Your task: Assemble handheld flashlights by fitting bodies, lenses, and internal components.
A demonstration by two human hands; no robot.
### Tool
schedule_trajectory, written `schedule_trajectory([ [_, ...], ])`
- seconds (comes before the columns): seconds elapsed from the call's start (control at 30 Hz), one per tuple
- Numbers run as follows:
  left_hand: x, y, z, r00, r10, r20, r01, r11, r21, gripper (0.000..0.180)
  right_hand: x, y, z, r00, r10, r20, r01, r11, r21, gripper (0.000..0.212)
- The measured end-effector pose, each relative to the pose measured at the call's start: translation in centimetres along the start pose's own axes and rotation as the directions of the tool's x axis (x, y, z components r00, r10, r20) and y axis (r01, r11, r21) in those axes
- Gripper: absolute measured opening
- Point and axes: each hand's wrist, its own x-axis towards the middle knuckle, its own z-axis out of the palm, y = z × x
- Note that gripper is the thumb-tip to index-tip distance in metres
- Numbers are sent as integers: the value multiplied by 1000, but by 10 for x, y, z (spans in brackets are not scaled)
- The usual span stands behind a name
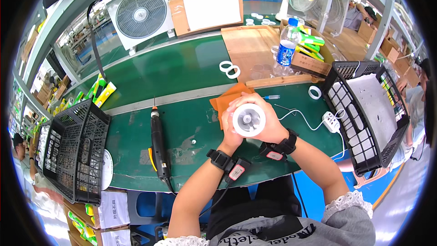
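A round white lamp (249,120) with a bright cupped inside faces up between a worker's two hands, over the green table (200,123) and just in front of the body. The left hand (231,132) curls around its left side and the right hand (272,125) closes on the opposite side; both have hold of it, though how the fingers meet beneath cannot be told.

The lamp looks light and stiff, with a smooth casing that might slip in dry fingers. Its shiny cup probably marks easily, so the outer wall and rim seem the safer places to grip.

An orange cloth (223,105) lies just beyond the hands, with a small blue screwdriver (272,97) to its right. To the left rests a black power screwdriver (158,143), its tip pointing away from the worker. A white power strip (331,122) with a pale cable sits on the right, near a single white ring (314,92).

Farther out, two more rings (233,71) overlap at the edge of a wooden board (246,48), where a capped water bottle (285,50) stands. Black plastic crates (93,152) flank the scene on both sides.
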Motion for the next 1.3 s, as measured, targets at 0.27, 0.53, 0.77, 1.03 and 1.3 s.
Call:
schedule_trajectory([
  [0.27, 12, 12, 30, 915, -368, -167, 379, 925, 38, 37, 8, 16, -19, 710, 699, -89, -618, 678, 397, 50],
  [0.53, 13, -4, 15, 773, -623, -118, 583, 772, -253, 25, -27, 58, -23, 804, 595, 3, -551, 742, 382, 71],
  [0.77, 13, -6, 13, 758, -626, -184, 588, 777, -224, 29, -29, 56, -20, 814, 580, 39, -562, 768, 307, 84],
  [1.03, 10, -15, 9, 710, -685, -164, 609, 713, -348, 37, -32, 60, -17, 817, 577, 3, -545, 771, 330, 83],
  [1.3, 10, -16, 7, 673, -725, -148, 631, 667, -396, 39, -33, 61, -16, 814, 580, 11, -553, 770, 320, 86],
])
